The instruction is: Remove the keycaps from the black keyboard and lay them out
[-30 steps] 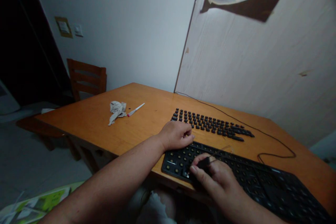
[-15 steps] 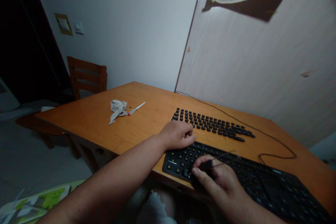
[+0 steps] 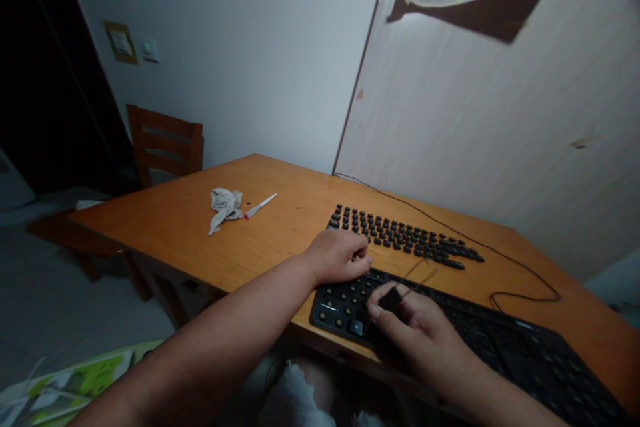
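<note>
On the table's near edge lies a black keyboard (image 3: 480, 330) with many bare key sockets. My right hand (image 3: 420, 323) is over its left part, pinching the black block of a wire keycap puller (image 3: 391, 299); its two thin wires point up and away. A keycap (image 3: 356, 327) sits on the keyboard just below those fingertips. My left hand (image 3: 340, 257) rests curled at the keyboard's far left edge; whether anything is inside it is hidden. Beyond both hands, removed keycaps (image 3: 400, 233) are spread in rows on the table.
On the wooden table (image 3: 280, 247), a crumpled cloth (image 3: 225, 207) and a white pen-like stick with a pink end (image 3: 261, 205) lie at left. A black cable (image 3: 425, 212) runs along the wall side. A wooden chair (image 3: 165, 143) stands behind the left end.
My right hand has lifted slightly and turned the puller, so its wires now stand up, clear of the hand. The keycap below the fingers shows more plainly. My left hand keeps its place.
</note>
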### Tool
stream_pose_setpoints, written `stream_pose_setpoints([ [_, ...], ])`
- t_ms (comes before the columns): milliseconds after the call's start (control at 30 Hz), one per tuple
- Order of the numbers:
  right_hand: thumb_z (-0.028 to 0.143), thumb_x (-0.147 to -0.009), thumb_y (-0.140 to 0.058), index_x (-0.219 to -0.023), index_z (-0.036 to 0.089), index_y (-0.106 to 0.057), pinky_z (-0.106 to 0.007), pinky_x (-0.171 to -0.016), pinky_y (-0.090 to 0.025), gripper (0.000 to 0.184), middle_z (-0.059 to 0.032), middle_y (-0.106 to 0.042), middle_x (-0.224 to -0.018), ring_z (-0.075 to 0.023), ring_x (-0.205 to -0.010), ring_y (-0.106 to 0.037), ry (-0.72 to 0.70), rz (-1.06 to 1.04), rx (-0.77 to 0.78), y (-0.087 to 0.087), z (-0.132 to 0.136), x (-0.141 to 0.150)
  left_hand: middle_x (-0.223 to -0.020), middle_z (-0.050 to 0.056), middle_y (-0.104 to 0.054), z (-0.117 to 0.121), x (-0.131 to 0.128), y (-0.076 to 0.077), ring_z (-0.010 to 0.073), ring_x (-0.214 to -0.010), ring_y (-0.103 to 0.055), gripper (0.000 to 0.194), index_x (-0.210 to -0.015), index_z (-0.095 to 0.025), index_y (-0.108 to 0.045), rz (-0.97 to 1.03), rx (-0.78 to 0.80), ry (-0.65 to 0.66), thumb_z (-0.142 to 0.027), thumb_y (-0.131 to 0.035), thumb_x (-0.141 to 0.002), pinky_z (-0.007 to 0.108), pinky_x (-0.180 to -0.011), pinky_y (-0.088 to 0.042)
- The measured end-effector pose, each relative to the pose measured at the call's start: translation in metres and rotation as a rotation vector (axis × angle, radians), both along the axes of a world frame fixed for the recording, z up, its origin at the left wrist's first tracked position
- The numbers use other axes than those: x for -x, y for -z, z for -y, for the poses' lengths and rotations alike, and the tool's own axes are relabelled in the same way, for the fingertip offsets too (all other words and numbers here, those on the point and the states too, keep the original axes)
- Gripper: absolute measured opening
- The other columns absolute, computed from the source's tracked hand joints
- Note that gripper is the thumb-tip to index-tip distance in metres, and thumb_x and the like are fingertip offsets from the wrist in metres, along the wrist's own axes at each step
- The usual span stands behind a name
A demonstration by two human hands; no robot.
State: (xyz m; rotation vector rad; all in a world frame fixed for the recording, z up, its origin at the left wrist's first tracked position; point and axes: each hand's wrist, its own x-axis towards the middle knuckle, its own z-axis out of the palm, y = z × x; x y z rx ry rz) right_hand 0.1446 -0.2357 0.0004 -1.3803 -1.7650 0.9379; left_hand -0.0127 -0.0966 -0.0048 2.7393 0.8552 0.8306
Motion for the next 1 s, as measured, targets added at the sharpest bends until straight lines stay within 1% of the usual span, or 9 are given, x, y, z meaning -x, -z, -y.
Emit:
stream_pose_setpoints([
  [100, 0.037, -0.094, -0.05, -0.085, 0.018, -0.057, -0.026, -0.065, -0.041, 0.021, 0.0017, -0.051, -0.074, -0.0139, -0.07, -0.047, -0.002, -0.017, 0.002, -0.001, 0.001, 0.0, -0.073, 0.001, -0.066, 0.0, 0.0, 0.0, 0.015, -0.068, -0.058, 0.021, -0.074, -0.021, -0.059, -0.001, -0.012, -0.001, -0.039, -0.054, -0.083, 0.025, -0.061, -0.036],
  [300, 0.032, -0.094, -0.05, -0.082, 0.019, -0.055, -0.026, -0.066, -0.04, 0.019, 0.002, -0.051, -0.073, -0.014, -0.07, -0.048, 0.004, 0.017, -0.044, -0.005, -0.002, 0.007, -0.072, 0.001, -0.065, 0.0, 0.0, 0.0, 0.0147, -0.067, -0.058, 0.021, -0.073, -0.021, -0.059, -0.001, -0.023, 0.002, -0.038, -0.054, -0.083, 0.025, -0.06, -0.036],
  [433, 0.035, -0.095, -0.047, -0.075, 0.019, -0.052, -0.025, -0.063, -0.039, 0.026, 0.0016, -0.051, -0.072, -0.0138, -0.068, -0.047, 0.048, -0.002, -0.07, -0.007, -0.006, 0.013, -0.073, 0.001, -0.066, 0.001, 0.0, -0.001, 0.0149, -0.067, -0.058, 0.021, -0.074, -0.021, -0.059, -0.007, -0.024, 0.002, -0.039, -0.054, -0.083, 0.025, -0.06, -0.036],
  [567, 0.039, -0.096, -0.045, -0.075, 0.018, -0.052, -0.026, -0.061, -0.04, 0.031, 0.0011, -0.051, -0.069, -0.0145, -0.066, -0.048, 0.101, -0.015, -0.065, -0.01, -0.007, 0.018, -0.073, 0.001, -0.066, 0.002, 0.0, -0.002, 0.0153, -0.068, -0.058, 0.021, -0.074, -0.02, -0.06, -0.011, -0.02, -0.014, -0.038, -0.054, -0.083, 0.025, -0.06, -0.036],
  [667, 0.039, -0.097, -0.046, -0.079, 0.018, -0.058, -0.027, -0.07, -0.044, 0.03, -0.0009, -0.058, -0.077, -0.0158, -0.074, -0.054, 0.016, -0.046, -0.085, -0.015, -0.006, 0.016, -0.072, 0.001, -0.066, 0.003, 0.0, -0.003, 0.0154, -0.068, -0.058, 0.021, -0.073, -0.02, -0.06, -0.025, -0.014, -0.023, -0.037, -0.054, -0.083, 0.025, -0.06, -0.036],
  [767, 0.039, -0.096, -0.049, -0.09, 0.018, -0.064, -0.029, -0.079, -0.047, 0.026, -0.003, -0.065, -0.087, -0.0172, -0.083, -0.059, -0.071, -0.092, -0.026, -0.021, -0.004, 0.009, -0.072, 0.001, -0.067, 0.004, 0.0, -0.003, 0.0159, -0.069, -0.059, 0.022, -0.073, -0.021, -0.06, -0.026, -0.024, -0.033, -0.038, -0.053, -0.084, 0.025, -0.06, -0.036],
  [867, 0.037, -0.091, -0.057, -0.097, 0.019, -0.066, -0.029, -0.078, -0.05, 0.021, -0.0032, -0.067, -0.093, -0.0169, -0.085, -0.061, -0.111, -0.103, 0.049, -0.025, -0.004, 0.0, -0.073, 0.001, -0.067, 0.003, -0.001, -0.002, 0.0156, -0.069, -0.059, 0.023, -0.074, -0.021, -0.061, -0.025, -0.019, -0.041, -0.039, -0.052, -0.085, 0.025, -0.06, -0.036],
  [933, 0.036, -0.09, -0.059, -0.097, 0.019, -0.067, -0.03, -0.077, -0.051, 0.02, -0.0036, -0.068, -0.096, -0.0167, -0.084, -0.062, -0.139, -0.053, 0.051, -0.027, -0.004, -0.004, -0.073, 0.001, -0.067, 0.002, -0.001, -0.001, 0.0152, -0.068, -0.059, 0.024, -0.074, -0.021, -0.061, -0.024, -0.014, -0.041, -0.039, -0.052, -0.085, 0.025, -0.06, -0.036],
  [1000, 0.035, -0.09, -0.059, -0.096, 0.02, -0.069, -0.031, -0.078, -0.052, 0.019, -0.0041, -0.069, -0.098, -0.0171, -0.084, -0.063, -0.163, 0.017, 0.019, -0.029, -0.004, -0.006, -0.072, 0.001, -0.066, 0.002, -0.001, 0.0, 0.0149, -0.068, -0.059, 0.023, -0.073, -0.021, -0.06, -0.019, -0.015, -0.036, -0.039, -0.052, -0.085, 0.024, -0.06, -0.036],
])
